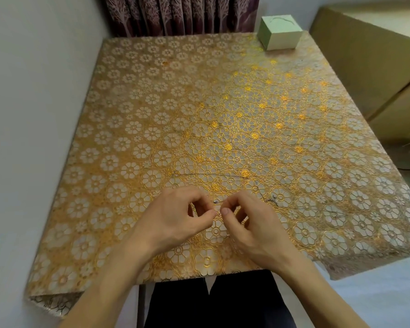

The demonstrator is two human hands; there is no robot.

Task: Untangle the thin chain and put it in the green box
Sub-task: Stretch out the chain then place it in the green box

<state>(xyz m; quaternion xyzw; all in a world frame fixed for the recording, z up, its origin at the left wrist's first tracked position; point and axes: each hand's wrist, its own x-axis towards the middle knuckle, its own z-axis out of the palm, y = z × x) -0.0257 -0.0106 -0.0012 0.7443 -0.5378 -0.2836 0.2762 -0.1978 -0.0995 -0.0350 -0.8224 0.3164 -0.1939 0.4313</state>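
the left hand [185, 218] and the right hand [249, 221] are close together near the front edge of the tabletop [152, 102]. each one pinches the thin chain [215, 202] between thumb and finger, and a tiny bit of it shows in the gap between them. it is too small to tell if knots are left, but i think the untangling is not done. the green box [279, 31] stands far away at the back right corner. the chain is not in it yet, so that part is left to do.
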